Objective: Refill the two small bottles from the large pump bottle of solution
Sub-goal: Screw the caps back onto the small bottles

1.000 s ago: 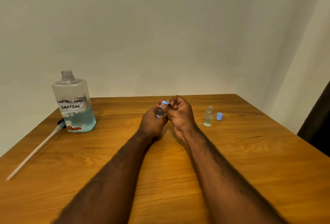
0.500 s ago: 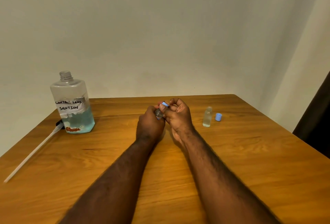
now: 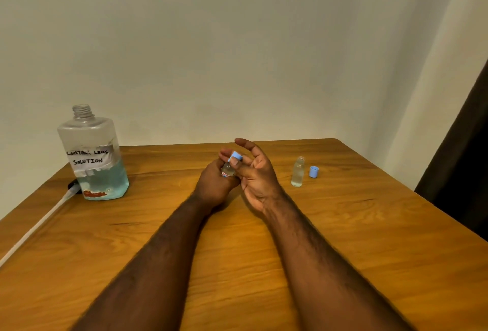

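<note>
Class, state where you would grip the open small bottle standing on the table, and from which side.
Pinch the bottle mid-body, coming from its left: it stands upright and open with liquid inside, and the loose cap lies beside its right.

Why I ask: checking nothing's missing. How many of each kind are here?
Large bottle: 1
Small bottles: 2, one held, one standing
Blue caps: 2, one on the held bottle, one loose
Pump: 1
Total: 6

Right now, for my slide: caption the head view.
Left hand grips small bottle; right hand pinches its blue cap.
</note>
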